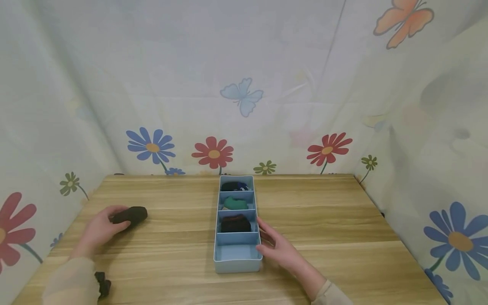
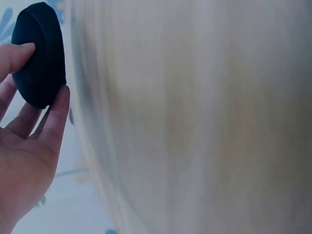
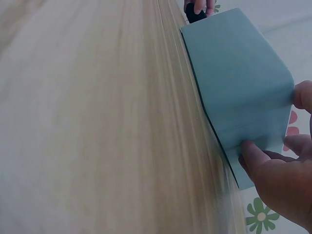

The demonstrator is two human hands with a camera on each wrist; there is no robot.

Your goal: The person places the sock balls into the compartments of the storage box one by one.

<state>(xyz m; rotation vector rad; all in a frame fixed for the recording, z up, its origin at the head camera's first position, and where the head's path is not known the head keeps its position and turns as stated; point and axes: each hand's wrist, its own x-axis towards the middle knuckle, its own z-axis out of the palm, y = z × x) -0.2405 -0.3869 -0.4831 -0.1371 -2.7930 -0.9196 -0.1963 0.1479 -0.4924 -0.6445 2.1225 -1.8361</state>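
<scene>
My left hand (image 1: 101, 228) holds a black sock bundle (image 1: 133, 216) over the left part of the table, thumb on one side and fingers on the other. The left wrist view shows the bundle (image 2: 41, 56) as a smooth, folded oval. At the middle stands a long light-blue divided box (image 1: 238, 266). Its front compartment shows only its floor. Behind that lie a dark bundle (image 1: 235, 223), a green one (image 1: 235, 203) and a dark-and-blue one (image 1: 232, 186). My right hand (image 1: 280, 250) rests against the box's right side, thumb near the front rim; its fingers touch the wall (image 3: 253, 126).
A small black crumpled thing (image 1: 103, 284) lies beside the left sleeve (image 1: 72, 281), which partly hides it. The wooden table (image 1: 324, 212) ends at a floral curtain (image 1: 286, 127) at the back and both sides.
</scene>
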